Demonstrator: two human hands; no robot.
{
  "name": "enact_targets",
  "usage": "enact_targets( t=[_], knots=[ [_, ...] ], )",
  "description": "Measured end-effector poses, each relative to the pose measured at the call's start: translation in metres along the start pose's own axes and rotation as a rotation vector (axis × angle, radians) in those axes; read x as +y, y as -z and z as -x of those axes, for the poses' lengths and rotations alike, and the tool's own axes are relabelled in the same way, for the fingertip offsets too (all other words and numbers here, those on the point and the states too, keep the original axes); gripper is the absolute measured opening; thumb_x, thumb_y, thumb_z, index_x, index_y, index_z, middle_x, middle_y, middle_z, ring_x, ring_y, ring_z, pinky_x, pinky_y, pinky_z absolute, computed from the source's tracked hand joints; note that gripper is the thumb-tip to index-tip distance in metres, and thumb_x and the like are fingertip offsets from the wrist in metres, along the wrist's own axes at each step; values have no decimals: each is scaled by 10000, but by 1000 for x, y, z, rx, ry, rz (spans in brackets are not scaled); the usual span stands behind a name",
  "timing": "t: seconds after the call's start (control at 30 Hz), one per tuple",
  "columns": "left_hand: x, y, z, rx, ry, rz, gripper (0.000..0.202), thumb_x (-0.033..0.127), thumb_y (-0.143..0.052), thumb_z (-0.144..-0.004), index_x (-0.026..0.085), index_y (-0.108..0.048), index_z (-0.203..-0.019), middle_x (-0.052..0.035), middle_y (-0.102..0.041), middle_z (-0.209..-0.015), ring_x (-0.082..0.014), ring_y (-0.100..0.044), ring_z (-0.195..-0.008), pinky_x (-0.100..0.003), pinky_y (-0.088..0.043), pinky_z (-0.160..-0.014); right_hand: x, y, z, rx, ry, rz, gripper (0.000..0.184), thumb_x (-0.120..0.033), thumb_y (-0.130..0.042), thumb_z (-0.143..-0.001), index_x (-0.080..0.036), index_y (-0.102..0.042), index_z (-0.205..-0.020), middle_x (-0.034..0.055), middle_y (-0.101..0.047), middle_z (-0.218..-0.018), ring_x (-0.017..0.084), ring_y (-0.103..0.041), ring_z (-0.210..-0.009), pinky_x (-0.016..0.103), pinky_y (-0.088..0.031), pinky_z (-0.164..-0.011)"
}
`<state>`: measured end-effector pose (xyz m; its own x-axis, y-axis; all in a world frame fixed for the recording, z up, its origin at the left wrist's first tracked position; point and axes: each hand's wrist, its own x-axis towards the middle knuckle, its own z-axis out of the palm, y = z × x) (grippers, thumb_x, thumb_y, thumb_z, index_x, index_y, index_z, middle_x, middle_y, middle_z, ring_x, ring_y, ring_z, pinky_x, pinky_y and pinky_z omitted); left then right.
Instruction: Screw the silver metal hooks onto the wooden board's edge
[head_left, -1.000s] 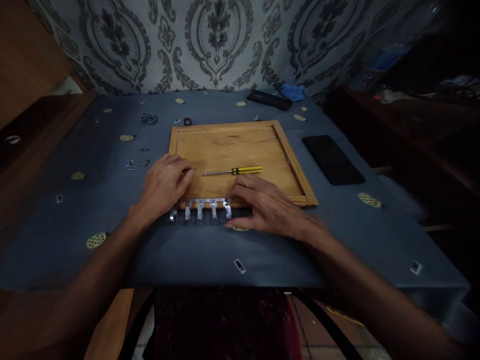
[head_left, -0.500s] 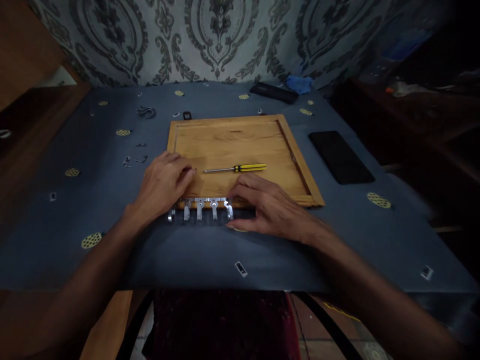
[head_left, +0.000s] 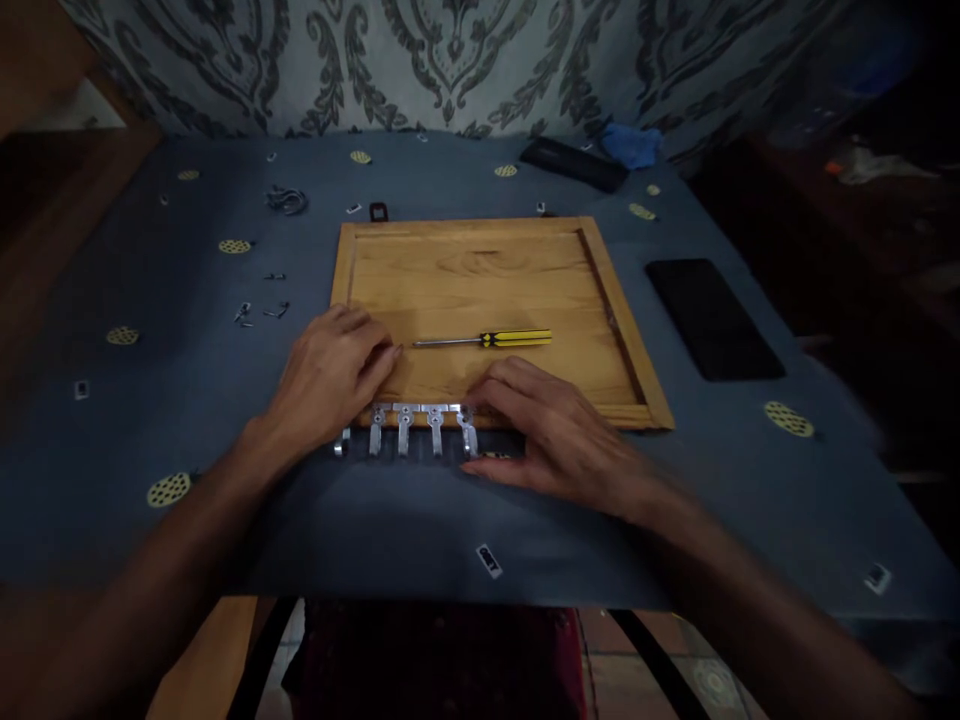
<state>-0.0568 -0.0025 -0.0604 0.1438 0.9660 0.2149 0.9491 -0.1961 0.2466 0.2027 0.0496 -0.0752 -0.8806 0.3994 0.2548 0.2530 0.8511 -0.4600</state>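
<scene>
A metal hook rail (head_left: 406,418) with several hooks lies along the near edge of a shallow wooden tray-like panel (head_left: 465,240). My right hand (head_left: 551,425) grips the rail's right end, thumb below the end hook and fingers above it. My left hand (head_left: 330,375) rests over the panel's near left corner, covering part of the rail. Its fingers are curled and the thumb is close to the forefinger; whatever is between them is hidden. A screwdriver (head_left: 514,339) with a yellow and black handle lies on the panel, between and beyond my hands, its tip pointing left.
Several small screws (head_left: 276,310) lie left of the panel, with a bundle of grey hook-like pieces (head_left: 286,200) farther back. A black phone (head_left: 712,318) lies to the right. At the back are a dark case (head_left: 574,164) and a blue cloth (head_left: 632,145). A patterned cloth covers the table.
The camera view has shifted slightly, so the table appears a little closer and lower. Both hands keep nearly the same places on the panel and the rail.
</scene>
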Motion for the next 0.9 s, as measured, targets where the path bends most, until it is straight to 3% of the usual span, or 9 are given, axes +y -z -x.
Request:
enact_targets(
  t=[0.47, 0.9],
  knots=[
    [-6, 4, -2, -58, 69, 16, 282, 372, -470, -1011, 217, -639, -846, -57, -660, -872, -251, -613, -917, -387, -498, -846, -5, -2, 0, 21, -11, 3, 391, -444, -788, -863, -135, -608, -1020, 116, -635, -981, 274, -585, -907, 412, -534, -775],
    [-8, 1, -1, 12, -13, 32, 262, 340, -493, -1022, 198, -660, -879, -49, -660, -871, -236, -630, -894, -372, -507, -841, -9, -4, 0, 48, -35, 32, 377, -394, -838, -826, -150, -596, -981, 95, -641, -961, 241, -563, -857, 369, -504, -736]
  ],
)
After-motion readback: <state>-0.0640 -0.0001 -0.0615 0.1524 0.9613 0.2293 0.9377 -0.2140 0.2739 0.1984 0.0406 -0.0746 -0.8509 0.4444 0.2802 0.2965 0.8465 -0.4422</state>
